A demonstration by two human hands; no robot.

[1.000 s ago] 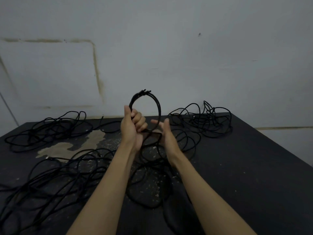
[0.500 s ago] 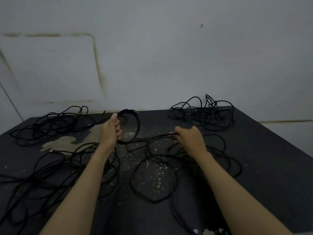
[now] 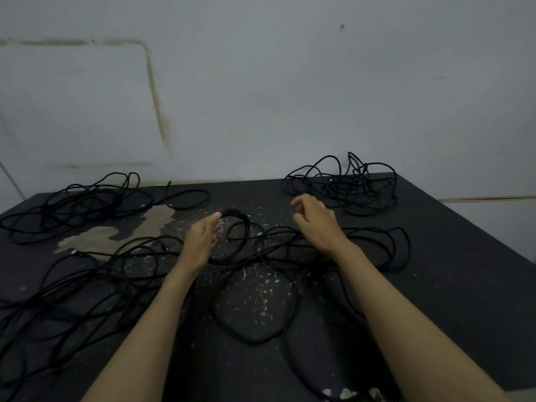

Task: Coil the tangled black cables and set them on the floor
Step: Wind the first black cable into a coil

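Observation:
A small coil of black cable (image 3: 246,230) lies on the black, paint-flecked surface (image 3: 452,274) between my hands. My left hand (image 3: 200,239) rests beside it with relaxed fingers, its thumb touching the coil's top. Just right of the coil hovers my right hand (image 3: 316,221), with its fingers loosely curled and holding nothing. Loose loops of the same cable (image 3: 255,340) trail from the coil toward me and off to the right under my right forearm.
Other tangled black cables lie at the back left (image 3: 72,207), the back right (image 3: 348,187) and the near left (image 3: 72,288). A grey wall (image 3: 290,97) stands right behind the surface. The surface's right edge (image 3: 493,242) drops off.
My left hand lowered the small coil from the air to the surface and loosened its grip. My right hand let go of the strand it was pulling and lifted.

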